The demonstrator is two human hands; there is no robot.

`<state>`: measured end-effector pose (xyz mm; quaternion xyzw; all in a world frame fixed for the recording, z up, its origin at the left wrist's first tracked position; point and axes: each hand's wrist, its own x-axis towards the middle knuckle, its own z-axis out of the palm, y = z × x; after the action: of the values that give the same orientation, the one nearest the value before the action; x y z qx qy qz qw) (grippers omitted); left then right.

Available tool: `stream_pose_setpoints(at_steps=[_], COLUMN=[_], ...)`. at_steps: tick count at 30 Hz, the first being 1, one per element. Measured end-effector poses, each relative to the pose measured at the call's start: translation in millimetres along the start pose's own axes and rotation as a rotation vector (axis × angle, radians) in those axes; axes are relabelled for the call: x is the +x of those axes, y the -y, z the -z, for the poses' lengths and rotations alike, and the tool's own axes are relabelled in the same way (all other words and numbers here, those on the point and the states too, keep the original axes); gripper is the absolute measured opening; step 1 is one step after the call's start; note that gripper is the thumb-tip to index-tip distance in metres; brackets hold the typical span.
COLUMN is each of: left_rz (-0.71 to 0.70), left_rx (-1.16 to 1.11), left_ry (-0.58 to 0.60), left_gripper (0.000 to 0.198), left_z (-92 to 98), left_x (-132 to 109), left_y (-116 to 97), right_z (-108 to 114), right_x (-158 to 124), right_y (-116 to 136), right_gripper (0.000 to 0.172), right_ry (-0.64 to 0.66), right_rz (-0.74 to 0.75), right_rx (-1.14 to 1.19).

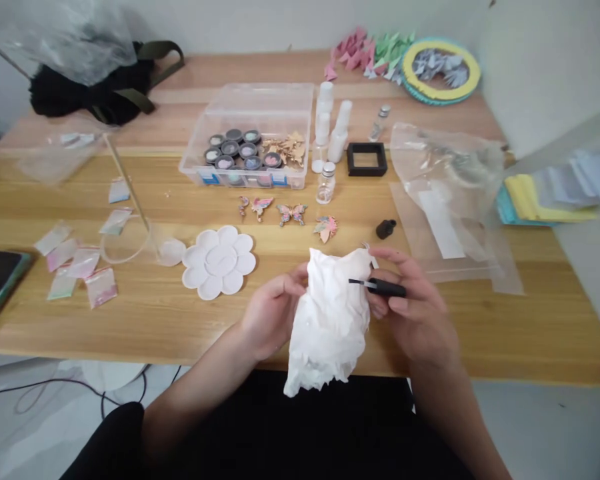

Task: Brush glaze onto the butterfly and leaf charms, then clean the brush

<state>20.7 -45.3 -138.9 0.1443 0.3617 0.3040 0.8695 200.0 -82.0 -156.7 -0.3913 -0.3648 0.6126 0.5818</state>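
Observation:
My left hand (274, 315) grips a crumpled white tissue (330, 320) from the left side. My right hand (411, 305) holds a small black-handled brush (383, 287), like a nail polish brush, and its thin tip points left against the top of the tissue. The fingers of my right hand also rest against the tissue's right edge. Just beyond the tissue lie several painted butterfly charms (291, 213) on the wooden table (485, 333). A small black bottle (386, 229) lies near my right hand.
A white flower-shaped palette (219, 262) and several small powder sachets (83, 263) lie left of my hands. Behind them stand a clear plastic box of pigment pots (245, 137), white bottles (327, 127) and a black square frame (367, 159). Plastic sheeting (447, 193) lies at right.

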Motion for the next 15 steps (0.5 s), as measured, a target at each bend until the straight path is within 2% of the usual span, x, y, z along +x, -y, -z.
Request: stream_pose_setpoints(at_steps=[5, 8, 12, 15], left_rz=[0.04, 0.048, 0.03, -0.007], left_rx=[-0.016, -0.026, -0.015, 0.075], left_ry=[0.038, 0.061, 0.156, 0.143], left_gripper=[0.05, 0.05, 0.047, 0.044], left_z=[-6.8, -6.6, -8.0, -12.5], left_x=[-1, -2, -4, -9], left_y=[-1, 0, 2, 4], right_z=[-7, -8, -6, -3], right_x=[1, 0, -1, -2], right_y=[2, 3, 2, -1], right_gripper=[0.031, 0.031, 0.028, 0.027], right_ry=[-0.075, -0.049, -0.011, 0.041], right_rz=[-0.098, -0.134, -0.152, -0.216], right_rx=[0.091, 0.187, 0.353, 0.474])
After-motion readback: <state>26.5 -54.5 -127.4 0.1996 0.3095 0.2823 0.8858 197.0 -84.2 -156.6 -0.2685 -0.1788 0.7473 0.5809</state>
